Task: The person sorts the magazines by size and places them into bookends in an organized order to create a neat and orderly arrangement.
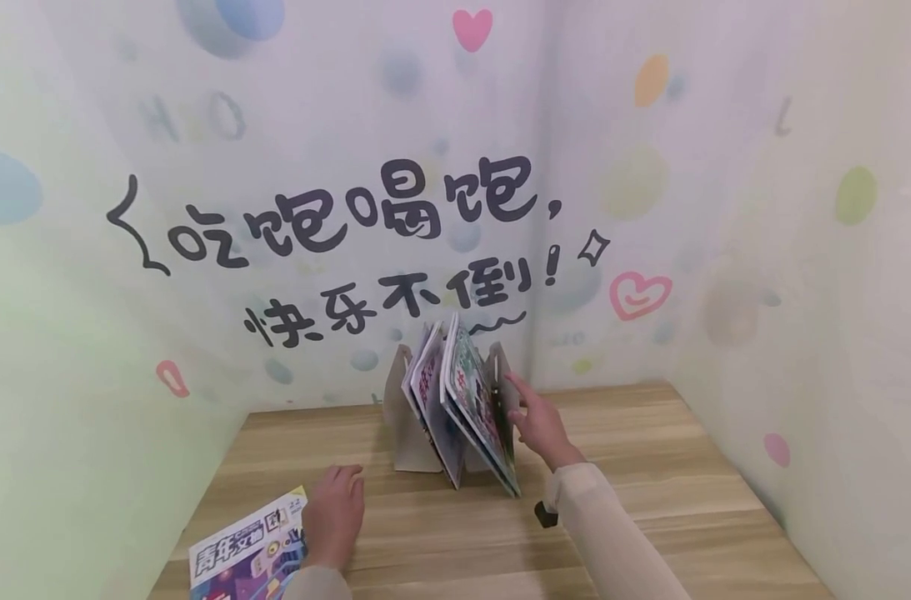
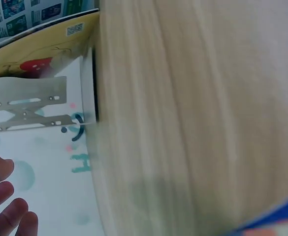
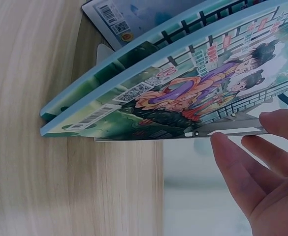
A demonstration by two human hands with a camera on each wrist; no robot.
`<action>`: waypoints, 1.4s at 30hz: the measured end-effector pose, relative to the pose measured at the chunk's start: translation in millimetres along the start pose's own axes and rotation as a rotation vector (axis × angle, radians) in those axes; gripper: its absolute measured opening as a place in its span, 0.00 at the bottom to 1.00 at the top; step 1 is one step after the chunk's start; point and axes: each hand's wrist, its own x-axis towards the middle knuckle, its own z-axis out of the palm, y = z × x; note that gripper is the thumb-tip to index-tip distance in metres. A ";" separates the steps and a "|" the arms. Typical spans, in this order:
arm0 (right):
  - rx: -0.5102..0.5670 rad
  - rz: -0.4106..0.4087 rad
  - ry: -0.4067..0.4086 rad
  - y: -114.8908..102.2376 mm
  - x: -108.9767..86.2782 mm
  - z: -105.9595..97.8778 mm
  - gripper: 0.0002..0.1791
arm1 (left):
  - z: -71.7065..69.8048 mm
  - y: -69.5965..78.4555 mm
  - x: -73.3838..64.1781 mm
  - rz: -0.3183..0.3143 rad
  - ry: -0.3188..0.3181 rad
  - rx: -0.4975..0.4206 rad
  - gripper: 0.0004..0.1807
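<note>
My left hand (image 1: 337,508) hovers beside a colourful magazine (image 1: 248,546) lying at the front left of the table. Its fingers look loosely bent, with nothing between them. My right hand (image 1: 547,429) is at the right side of a grey metal bookend (image 1: 408,433). Its thumb and forefinger are spread and touch the upright plate's edge, beside the linkage (image 3: 227,127). Magazines with green and blue covers (image 3: 193,98) lean inside the bookend. Other magazines (image 1: 434,392) stand to their left, tilted, their lower corners jutting forward. The left wrist view shows the left fingers (image 2: 11,214).
A wood-grain table (image 1: 650,467) carries the bookend near its back edge. Patterned fabric walls (image 1: 800,250) with dark lettering rise behind it and on both sides. A small black object (image 1: 546,514) is at the right sleeve's cuff.
</note>
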 end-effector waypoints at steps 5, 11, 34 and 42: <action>-0.016 0.006 0.011 -1.0 -0.2 -1.4 0.38 | -1.6 -9.4 -8.0 -0.007 0.003 0.004 0.11; -0.020 -0.001 0.013 -1.4 -0.5 -1.5 0.38 | -5.4 -19.5 -14.9 -0.043 0.001 0.024 0.11; -0.010 -0.012 0.010 0.6 0.2 -2.7 0.39 | -28.7 -53.2 -28.8 -0.180 -0.194 0.103 0.19; -0.015 -0.025 0.020 3.2 0.3 -1.9 0.39 | -30.4 -79.1 -39.8 -0.234 -0.305 0.158 0.24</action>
